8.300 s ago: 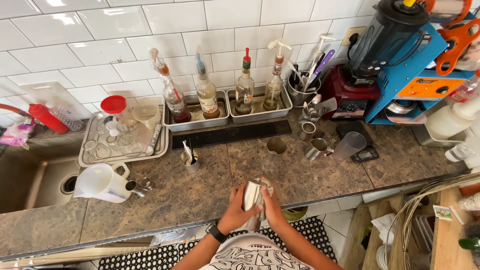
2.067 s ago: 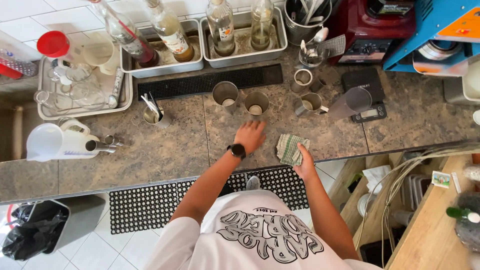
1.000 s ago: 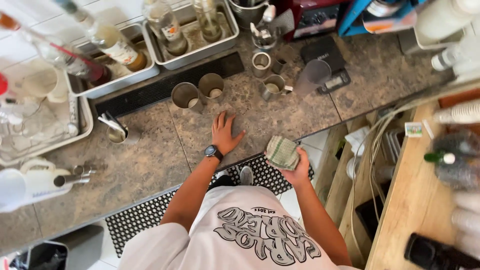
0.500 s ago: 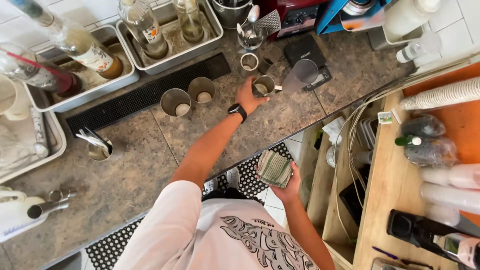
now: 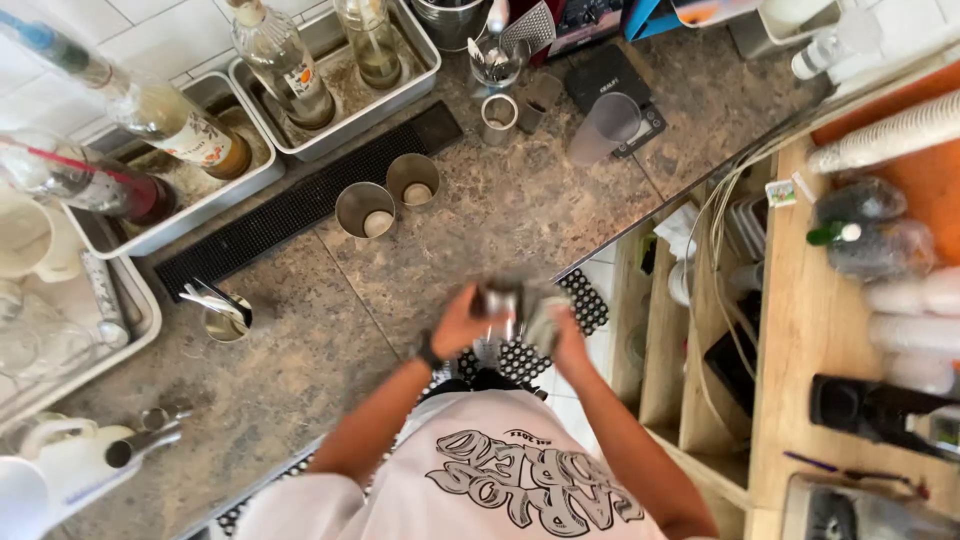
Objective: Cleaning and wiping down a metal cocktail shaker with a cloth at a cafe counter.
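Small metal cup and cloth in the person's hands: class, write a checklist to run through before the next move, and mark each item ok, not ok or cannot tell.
1. Left hand has hold of the small metal cup: ok, though blurred.
2. Right hand has the cloth against the cup: cannot tell, motion blur hides the contact.
3. Cup is held over the stone counter rather than past its edge: not ok, it hangs at the edge above the floor mat.
4. Two steel cups on the counter stand upright, apart from the hands: ok.
5. Cup is empty: cannot tell.
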